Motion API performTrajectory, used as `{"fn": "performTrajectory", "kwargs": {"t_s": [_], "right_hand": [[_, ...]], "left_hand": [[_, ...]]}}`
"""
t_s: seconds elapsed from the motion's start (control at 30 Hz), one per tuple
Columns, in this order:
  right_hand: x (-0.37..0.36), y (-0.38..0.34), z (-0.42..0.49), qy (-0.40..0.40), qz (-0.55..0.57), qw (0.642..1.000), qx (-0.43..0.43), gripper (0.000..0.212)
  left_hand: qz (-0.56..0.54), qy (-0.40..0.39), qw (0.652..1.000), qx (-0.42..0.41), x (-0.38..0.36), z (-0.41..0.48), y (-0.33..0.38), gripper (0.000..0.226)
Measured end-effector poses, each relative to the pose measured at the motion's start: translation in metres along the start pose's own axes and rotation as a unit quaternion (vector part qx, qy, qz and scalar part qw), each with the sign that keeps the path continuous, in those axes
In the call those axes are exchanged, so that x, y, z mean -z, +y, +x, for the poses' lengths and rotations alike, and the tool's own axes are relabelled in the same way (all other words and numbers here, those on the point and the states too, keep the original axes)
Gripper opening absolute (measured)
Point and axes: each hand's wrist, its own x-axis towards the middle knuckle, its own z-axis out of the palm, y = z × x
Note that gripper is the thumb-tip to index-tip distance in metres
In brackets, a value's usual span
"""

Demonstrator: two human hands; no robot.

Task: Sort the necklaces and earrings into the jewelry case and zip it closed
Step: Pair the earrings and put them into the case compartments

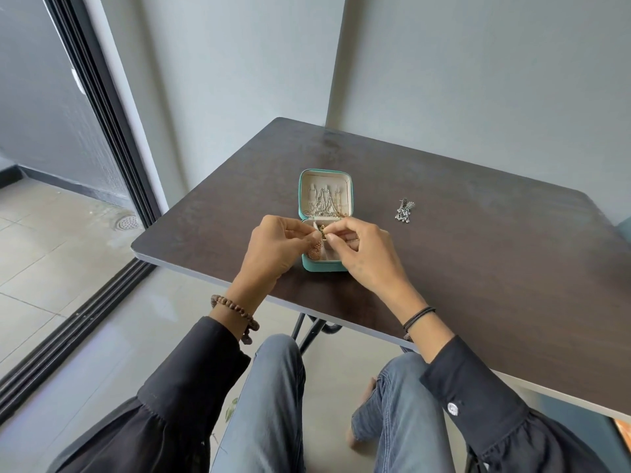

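Centrally, the open jewelry case (324, 265) sat on the dark counter (461, 285), necklaces (323, 199) hanging in its lid. Over its tray, fingers of the left hand (273, 249) and right hand (367, 256) pinched a small earring (321, 231); silver earrings (405, 209) lay well to the right.
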Motion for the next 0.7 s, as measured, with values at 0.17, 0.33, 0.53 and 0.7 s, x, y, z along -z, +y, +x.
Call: {"fn": "performTrajectory", "kwargs": {"t_s": [0.17, 0.33, 0.53, 0.7], "right_hand": [[0.001, -0.003, -0.002, -0.007, 0.014, 1.0, -0.002, 0.011], [0.001, -0.002, -0.005, -0.004, 0.006, 1.0, 0.008, 0.01], [-0.002, 0.0, -0.005, -0.02, -0.018, 1.0, 0.01, 0.009], [-0.003, -0.004, -0.001, -0.03, -0.037, 0.998, 0.033, 0.01]], "left_hand": [[0.082, 0.027, 0.996, -0.03, -0.004, -0.004, 0.002, 0.01], [0.145, 0.069, 0.986, -0.049, -0.004, -0.006, -0.001, 0.01], [0.13, 0.03, 0.989, -0.057, 0.005, -0.008, -0.005, 0.014], [0.137, 0.023, 0.988, -0.07, 0.006, -0.011, -0.003, 0.016]]}}
